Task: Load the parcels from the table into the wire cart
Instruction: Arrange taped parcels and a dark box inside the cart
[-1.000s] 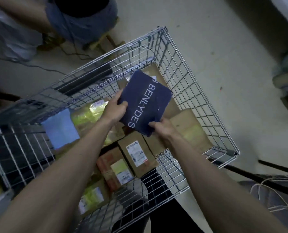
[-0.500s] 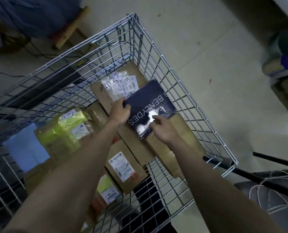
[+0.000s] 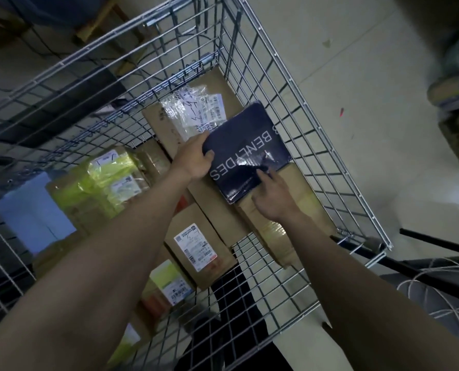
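Pale tiled floor (image 3: 330, 62), wire cart (image 3: 284, 81) full of taped cardboard boxes (image 3: 196, 247), glossy navy BENLYDES parcel (image 3: 245, 145) atop boxes at far right, left hand (image 3: 195, 162) gripping its edge, right hand (image 3: 272, 196) fingers extended, touching its near corner

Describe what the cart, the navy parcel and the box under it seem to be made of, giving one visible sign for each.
Cart: metal wire, bright silvery finish; thin welded grid rods that glint.
Navy parcel: probably a glossy plastic mailer; it shines and wrinkles near the right hand, with white printed lettering.
Box: brown corrugated cardboard, matt, sealed with shiny clear tape near its lower end.
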